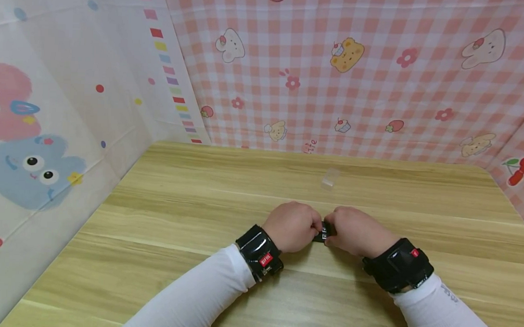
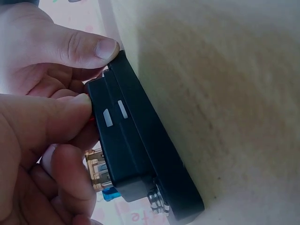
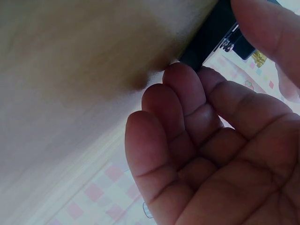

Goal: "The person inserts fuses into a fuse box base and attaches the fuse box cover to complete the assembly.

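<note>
Low over the wooden table, a black fuse block [image 1: 324, 231] lies between both hands. In the left wrist view its long side shows two pale slots, with an amber translucent fuse [image 2: 97, 171] and a blue fuse [image 2: 111, 193] on its top face and a metal screw [image 2: 158, 199] by one end. My left hand [image 1: 292, 227] pinches at the top of the block; a sliver of red fuse [image 2: 92, 120] shows at its fingertips, the rest hidden. My right hand [image 1: 357, 229] grips the block's right end between thumb and fingers.
A small clear plastic cover [image 1: 329, 179] sits on the table [image 1: 200, 180] beyond the hands. Patterned cloth hangs along the back [image 1: 317, 64] and the left side [image 1: 73, 104]. Each wrist wears a black strap.
</note>
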Demonstrator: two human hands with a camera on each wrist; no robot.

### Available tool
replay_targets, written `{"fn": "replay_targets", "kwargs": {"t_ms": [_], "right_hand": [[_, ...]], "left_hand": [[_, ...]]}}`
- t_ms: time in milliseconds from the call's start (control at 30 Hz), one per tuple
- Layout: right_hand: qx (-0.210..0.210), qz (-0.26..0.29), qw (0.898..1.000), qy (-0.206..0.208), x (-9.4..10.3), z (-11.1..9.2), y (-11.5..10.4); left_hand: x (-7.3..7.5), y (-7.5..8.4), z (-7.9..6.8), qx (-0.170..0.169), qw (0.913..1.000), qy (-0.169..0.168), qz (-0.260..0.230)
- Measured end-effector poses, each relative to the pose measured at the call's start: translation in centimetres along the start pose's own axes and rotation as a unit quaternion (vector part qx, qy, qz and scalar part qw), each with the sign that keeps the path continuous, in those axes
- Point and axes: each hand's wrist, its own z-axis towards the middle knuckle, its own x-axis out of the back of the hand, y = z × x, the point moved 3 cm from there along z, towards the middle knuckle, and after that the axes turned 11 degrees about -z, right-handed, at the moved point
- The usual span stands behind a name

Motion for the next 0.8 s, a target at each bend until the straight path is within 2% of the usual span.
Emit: {"fn": "replay_targets", "kwargs": {"t_ms": [233,533,800], "right_hand": [[0.001,-0.002,1.000,0.000,0.04,0.03,0.05],[-0.002,-0.001,1.000,0.001,-0.08,0.06,0.18],[0.006,0.001,1.000,0.007,-0.20,0.12,0.10]], "left_hand": [[0.11,0.11,0.10,-0.001,0.9999,0.003,0.014],[0.02,0.48,-0.06,-0.016,0.9984,0.022,0.049],[-0.09,0.11,-0.43,-0.013,0.9981,0.029,0.053]]}}
